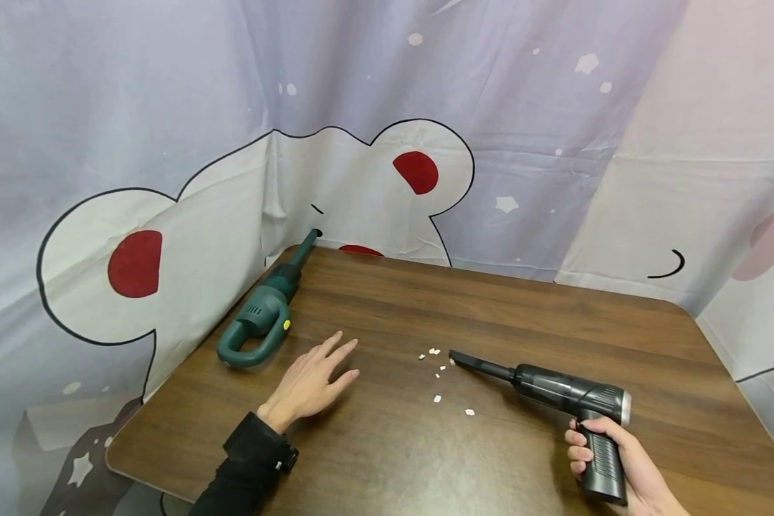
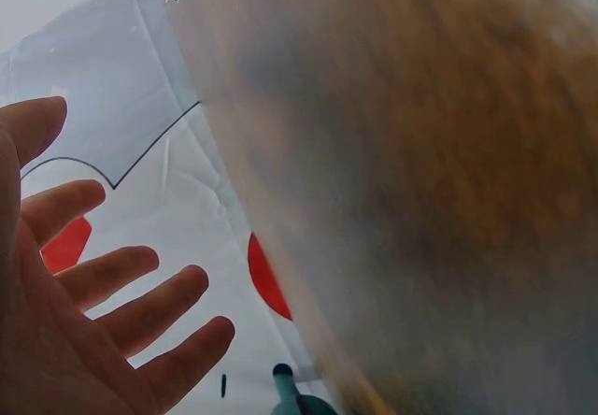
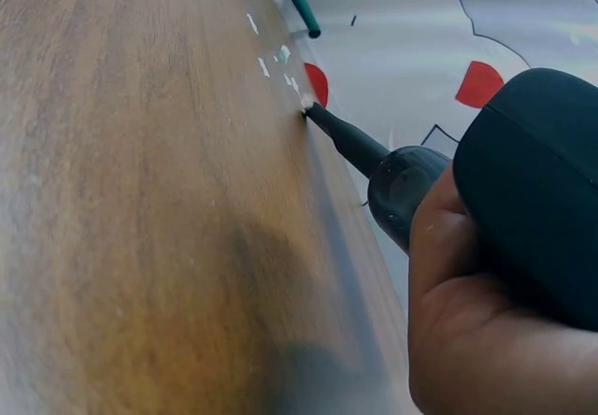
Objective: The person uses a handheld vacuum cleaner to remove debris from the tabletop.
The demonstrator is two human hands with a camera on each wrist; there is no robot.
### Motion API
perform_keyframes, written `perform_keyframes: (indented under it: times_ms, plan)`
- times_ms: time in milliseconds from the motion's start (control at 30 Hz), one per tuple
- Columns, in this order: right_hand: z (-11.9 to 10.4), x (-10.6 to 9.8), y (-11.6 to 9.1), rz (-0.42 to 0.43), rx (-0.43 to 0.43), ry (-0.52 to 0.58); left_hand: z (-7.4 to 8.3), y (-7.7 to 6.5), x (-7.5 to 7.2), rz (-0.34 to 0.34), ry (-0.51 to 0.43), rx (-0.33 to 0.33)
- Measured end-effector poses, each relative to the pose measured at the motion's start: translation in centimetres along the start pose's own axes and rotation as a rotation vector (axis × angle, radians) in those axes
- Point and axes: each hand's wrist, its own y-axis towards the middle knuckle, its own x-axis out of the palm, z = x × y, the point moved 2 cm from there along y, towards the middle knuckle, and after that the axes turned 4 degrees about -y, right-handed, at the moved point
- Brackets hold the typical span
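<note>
My right hand (image 1: 626, 459) grips the handle of a black handheld vacuum (image 1: 555, 387) with a long narrow nozzle. The nozzle tip points left and down, at several small white paper scraps (image 1: 437, 398) on the table; one scrap is right at the tip. In the right wrist view the vacuum's handle (image 3: 537, 191) fills the right side, with the fingers curled round it. My left hand (image 1: 312, 380) is over the left half of the table, fingers straight and spread, holding nothing. The left wrist view shows that hand (image 2: 103, 303) with fingers apart.
A green handheld blower-like tool (image 1: 258, 322) with a loop handle lies along the table's left edge, its nozzle toward the back corner. The brown wooden table (image 1: 387, 459) has rounded corners. A patterned cloth (image 1: 361, 72) hangs behind and along the left side.
</note>
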Motion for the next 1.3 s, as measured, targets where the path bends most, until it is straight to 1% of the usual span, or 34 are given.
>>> perform_keyframes:
  times_ms: [167, 833, 1067, 1300]
  plan:
    - [0.0, 0.0, 0.0, -0.003, -0.004, 0.000, -0.1, 0.0, 0.0, 0.014, 0.002, 0.005]
    - [0.3, -0.2, 1.0, 0.007, -0.002, 0.000, -0.4, -0.1, 0.0, 0.013, 0.003, 0.001]
    - [0.3, -0.1, 1.2, 0.031, -0.010, -0.023, -0.4, -0.2, 0.2, -0.013, -0.004, -0.019]
    - [0.3, -0.2, 1.4, 0.025, -0.017, -0.031, -0.4, -0.1, 0.0, 0.007, 0.005, -0.006]
